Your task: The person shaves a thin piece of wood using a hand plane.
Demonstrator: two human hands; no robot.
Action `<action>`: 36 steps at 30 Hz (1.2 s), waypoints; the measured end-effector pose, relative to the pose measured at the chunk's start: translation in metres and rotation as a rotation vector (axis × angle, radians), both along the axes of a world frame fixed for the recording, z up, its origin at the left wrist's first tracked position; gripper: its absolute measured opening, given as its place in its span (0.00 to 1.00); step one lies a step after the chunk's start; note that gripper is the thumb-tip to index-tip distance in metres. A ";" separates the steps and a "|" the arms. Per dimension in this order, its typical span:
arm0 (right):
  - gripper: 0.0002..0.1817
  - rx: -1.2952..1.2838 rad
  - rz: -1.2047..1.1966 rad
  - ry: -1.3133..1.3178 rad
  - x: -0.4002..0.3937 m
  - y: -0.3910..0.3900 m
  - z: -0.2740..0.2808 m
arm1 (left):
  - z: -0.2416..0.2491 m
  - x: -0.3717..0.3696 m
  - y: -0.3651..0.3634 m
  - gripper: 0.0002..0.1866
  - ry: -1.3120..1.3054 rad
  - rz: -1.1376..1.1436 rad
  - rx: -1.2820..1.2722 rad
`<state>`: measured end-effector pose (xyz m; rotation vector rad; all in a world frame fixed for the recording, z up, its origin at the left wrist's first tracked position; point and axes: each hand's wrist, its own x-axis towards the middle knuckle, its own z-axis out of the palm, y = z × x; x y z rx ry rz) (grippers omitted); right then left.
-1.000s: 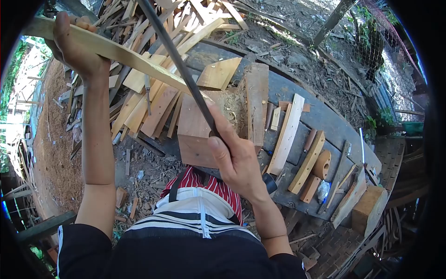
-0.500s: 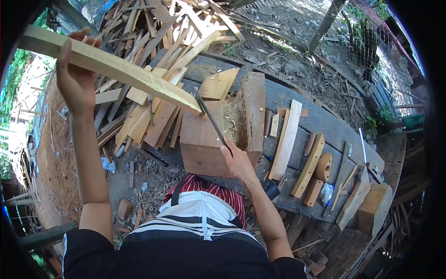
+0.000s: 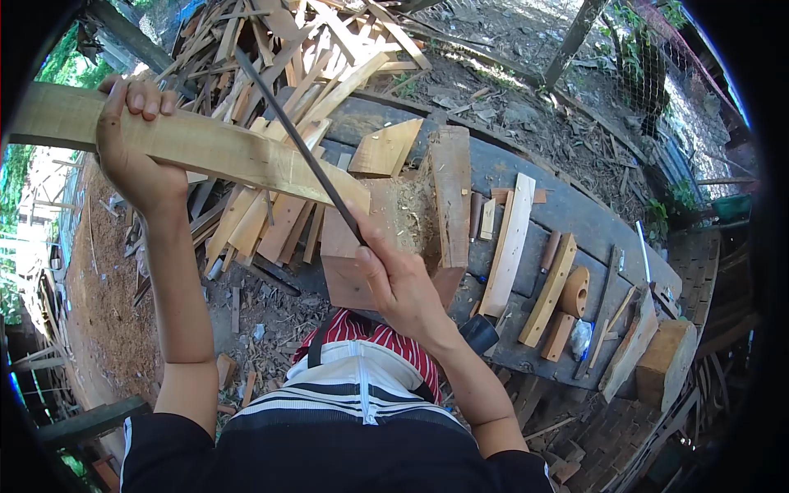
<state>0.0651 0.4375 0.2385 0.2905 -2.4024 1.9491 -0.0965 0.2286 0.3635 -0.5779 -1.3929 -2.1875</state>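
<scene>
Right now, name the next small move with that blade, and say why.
Probably bring the long dark blade down along the edge of the wooden slat. The right hand holds it raised, crossing the slat, while the left hand props the slat's tip on the wood block.

The place is outdoors, in strong sunlight with sharp shadows. The ground (image 3: 107,296) is bare earth, covered with sawdust and small wood chips. A low platform of dark planks (image 3: 567,209) runs across the middle, and several wood pieces and short boards lie on it. Behind it there is a big heap of offcuts (image 3: 312,49), thin strips piled in every direction. At the top right stands a wire fence (image 3: 657,74) with a dark post (image 3: 575,37), and green plants grow near it. More green leaves show at the far left edge.
</scene>
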 end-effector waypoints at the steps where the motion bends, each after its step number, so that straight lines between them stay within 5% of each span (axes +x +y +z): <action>1: 0.27 0.062 0.010 -0.095 -0.001 -0.002 -0.026 | -0.001 0.000 -0.002 0.07 0.003 0.009 0.003; 9: 0.26 0.237 0.043 -0.116 -0.013 -0.005 -0.002 | -0.010 -0.013 -0.019 0.09 -0.006 0.101 0.025; 14: 0.27 -0.082 0.052 0.034 -0.009 -0.002 0.052 | -0.004 -0.003 -0.006 0.08 0.000 0.103 -0.036; 17: 0.27 0.172 0.021 -0.093 -0.012 -0.001 -0.026 | -0.007 -0.005 -0.009 0.09 0.027 0.082 -0.035; 21: 0.26 0.148 0.068 -0.314 -0.009 -0.003 -0.032 | -0.013 -0.005 -0.018 0.11 -0.001 0.269 -0.075; 23: 0.27 0.217 0.021 -0.052 -0.019 -0.002 -0.028 | -0.010 -0.016 -0.016 0.11 0.008 0.207 -0.039; 27: 0.27 0.039 0.097 -0.205 -0.015 0.004 0.053 | -0.010 -0.014 -0.012 0.11 0.042 0.171 -0.003; 29: 0.27 -0.078 -0.018 0.113 -0.018 -0.002 0.057 | -0.008 -0.012 -0.009 0.11 0.049 0.156 -0.038; 34: 0.26 0.411 -0.022 -0.317 -0.008 0.017 -0.083 | -0.008 -0.002 -0.006 0.10 0.012 0.233 -0.048; 36: 0.27 0.279 -0.021 -0.658 0.006 0.032 -0.108 | -0.011 -0.003 -0.016 0.10 0.036 0.181 -0.040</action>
